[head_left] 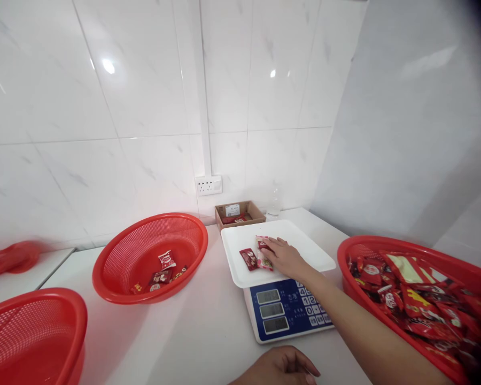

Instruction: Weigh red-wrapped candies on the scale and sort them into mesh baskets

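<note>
My right hand [284, 256] reaches over the white tray [232, 270] of a digital scale [270, 307], its fingers stretched out and touching a pink snack packet [265, 261]. A small dark red packet lies partly under the fingertips. Beside it on the tray rests another dark red snack packet [248, 259]. At the bottom edge, in front of the scale, my left hand [278, 368] is loosely curled with thumb and forefinger a little apart. Nothing shows in it, and part of it is cut off by the frame.
A red basket [347, 262] full of snack packets stands right. Another red basket [104, 278], with several packets, stands left of the scale. A third red basket [78, 321] is at lower left. Behind the scale are a cardboard box [244, 222] and a clear bottle [274, 203].
</note>
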A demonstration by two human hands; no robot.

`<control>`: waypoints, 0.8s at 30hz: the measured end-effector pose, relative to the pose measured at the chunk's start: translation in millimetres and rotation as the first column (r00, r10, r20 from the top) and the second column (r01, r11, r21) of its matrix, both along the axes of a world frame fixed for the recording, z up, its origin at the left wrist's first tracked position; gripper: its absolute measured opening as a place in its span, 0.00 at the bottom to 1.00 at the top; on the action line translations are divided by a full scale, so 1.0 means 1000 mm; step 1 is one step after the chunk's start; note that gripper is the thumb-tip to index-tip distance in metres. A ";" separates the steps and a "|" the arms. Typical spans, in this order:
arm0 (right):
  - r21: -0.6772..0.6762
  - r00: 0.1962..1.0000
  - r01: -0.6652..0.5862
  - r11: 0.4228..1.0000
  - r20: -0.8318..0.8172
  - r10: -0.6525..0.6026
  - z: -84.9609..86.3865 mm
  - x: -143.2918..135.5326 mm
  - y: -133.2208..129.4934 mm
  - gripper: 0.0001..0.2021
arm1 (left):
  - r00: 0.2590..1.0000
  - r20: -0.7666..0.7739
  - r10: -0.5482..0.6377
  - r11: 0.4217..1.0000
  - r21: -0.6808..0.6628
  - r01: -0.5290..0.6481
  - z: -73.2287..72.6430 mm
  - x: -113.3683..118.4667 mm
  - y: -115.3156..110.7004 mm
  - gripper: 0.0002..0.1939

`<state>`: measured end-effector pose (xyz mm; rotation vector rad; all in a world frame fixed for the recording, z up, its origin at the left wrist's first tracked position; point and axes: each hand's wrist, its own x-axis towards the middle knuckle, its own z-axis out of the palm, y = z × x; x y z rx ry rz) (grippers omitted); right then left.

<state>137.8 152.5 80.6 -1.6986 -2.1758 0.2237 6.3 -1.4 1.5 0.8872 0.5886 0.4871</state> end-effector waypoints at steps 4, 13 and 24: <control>0.006 0.999 -0.006 1.000 -0.043 0.007 0.001 0.003 0.004 0.18 | 1.000 -0.008 0.005 1.000 -0.009 -0.005 -0.001 0.001 0.000 0.26; 0.038 0.969 0.229 0.973 -0.100 -0.224 0.008 0.015 0.007 0.17 | 0.999 -0.045 0.000 1.000 0.012 0.000 0.001 -0.001 0.001 0.29; -0.047 0.999 -0.038 0.998 0.003 0.038 0.011 -0.009 -0.010 0.26 | 1.000 -0.031 0.003 1.000 0.007 -0.003 0.000 -0.001 0.000 0.27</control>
